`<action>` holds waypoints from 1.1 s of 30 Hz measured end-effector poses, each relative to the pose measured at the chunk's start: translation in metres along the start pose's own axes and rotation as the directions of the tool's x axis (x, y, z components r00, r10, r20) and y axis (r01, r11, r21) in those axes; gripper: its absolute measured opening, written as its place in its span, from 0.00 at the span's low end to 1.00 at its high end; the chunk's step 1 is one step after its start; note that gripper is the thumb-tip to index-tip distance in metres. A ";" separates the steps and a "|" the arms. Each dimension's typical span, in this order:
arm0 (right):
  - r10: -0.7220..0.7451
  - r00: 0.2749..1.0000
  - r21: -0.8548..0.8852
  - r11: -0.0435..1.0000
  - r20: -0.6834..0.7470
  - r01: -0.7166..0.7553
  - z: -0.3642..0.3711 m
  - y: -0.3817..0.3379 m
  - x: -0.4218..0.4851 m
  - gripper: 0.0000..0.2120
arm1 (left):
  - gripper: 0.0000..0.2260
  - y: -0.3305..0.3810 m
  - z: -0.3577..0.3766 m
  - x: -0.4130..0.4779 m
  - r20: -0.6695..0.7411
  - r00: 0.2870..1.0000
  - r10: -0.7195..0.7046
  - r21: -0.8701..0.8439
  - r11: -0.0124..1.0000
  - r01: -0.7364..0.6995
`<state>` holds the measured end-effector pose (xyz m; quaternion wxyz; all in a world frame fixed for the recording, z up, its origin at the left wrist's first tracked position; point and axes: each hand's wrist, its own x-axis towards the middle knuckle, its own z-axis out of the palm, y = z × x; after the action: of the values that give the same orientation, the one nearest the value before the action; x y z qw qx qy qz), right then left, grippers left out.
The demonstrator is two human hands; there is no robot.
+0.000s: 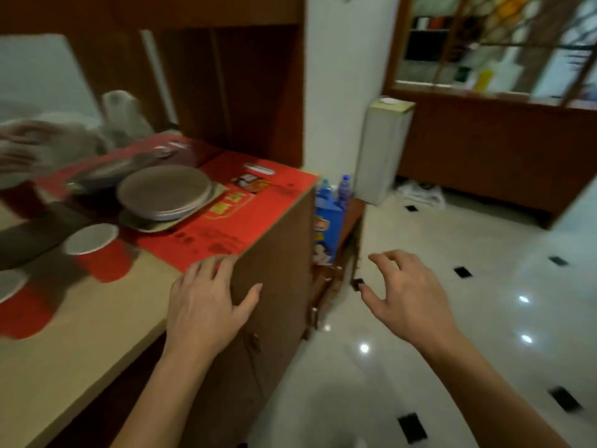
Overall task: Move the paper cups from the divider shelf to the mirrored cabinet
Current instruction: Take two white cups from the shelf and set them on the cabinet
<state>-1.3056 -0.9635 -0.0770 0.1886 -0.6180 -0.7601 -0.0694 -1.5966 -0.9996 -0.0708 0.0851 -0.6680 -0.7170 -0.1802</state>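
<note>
Glossy white floor tiles (pixel 452 318) with small black insets fill the right half of my view, and a wooden mirrored cabinet (pixel 277 270) stands at the left with a beige table (pixel 97 318) top. I count two red paper cups on that top: one upright cup (pixel 97 250) just left of the red box, and a second cup (pixel 19 305) further left of the box, cut off by the frame edge (the whole left side is blurred). The red box (pixel 232 208) lies flat on the cabinet's right end and carries one stack of grey plates (pixel 164 192); how many plates, I cannot tell. Behind the box the mirror (pixel 48 101) repeats the scene. Right of the box, lower down, I see two blue bottles (pixel 336 192). My left hand (pixel 206 305) rests on the cabinet's corner at the box's near edge, fingers (pixel 223 263) spread, holding nothing. My right hand (pixel 403 295) hovers over the floor, right of the box, fingers loosely apart and empty.
</note>
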 end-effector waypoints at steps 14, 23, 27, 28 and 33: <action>0.459 0.885 -0.151 0.873 -0.071 -0.465 -0.051 0.210 -0.093 0.25 | 0.27 0.236 0.072 0.058 0.010 0.892 0.453 -0.183 0.877 -0.444; 0.553 0.829 -0.166 0.812 -0.086 -0.559 -0.049 0.371 -0.064 0.26 | 0.26 0.406 0.134 0.127 0.042 0.827 0.561 -0.261 0.805 -0.533; 0.554 0.828 -0.159 0.812 -0.087 -0.561 -0.053 0.438 -0.044 0.25 | 0.27 0.472 0.154 0.156 0.045 0.819 0.572 -0.264 0.798 -0.542; 0.559 0.824 -0.157 0.809 -0.089 -0.566 -0.053 0.453 -0.040 0.25 | 0.27 0.487 0.159 0.163 0.050 0.817 0.574 -0.262 0.797 -0.544; 0.585 0.807 -0.143 0.794 -0.079 -0.590 -0.048 0.517 -0.018 0.25 | 0.27 0.549 0.184 0.192 0.072 0.790 0.608 -0.258 0.777 -0.574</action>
<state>-0.7937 -0.8791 -0.1058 0.1621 -0.8353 -0.5196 -0.0778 -1.0499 -0.7302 -0.0908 0.0076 -0.8764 -0.4498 -0.1719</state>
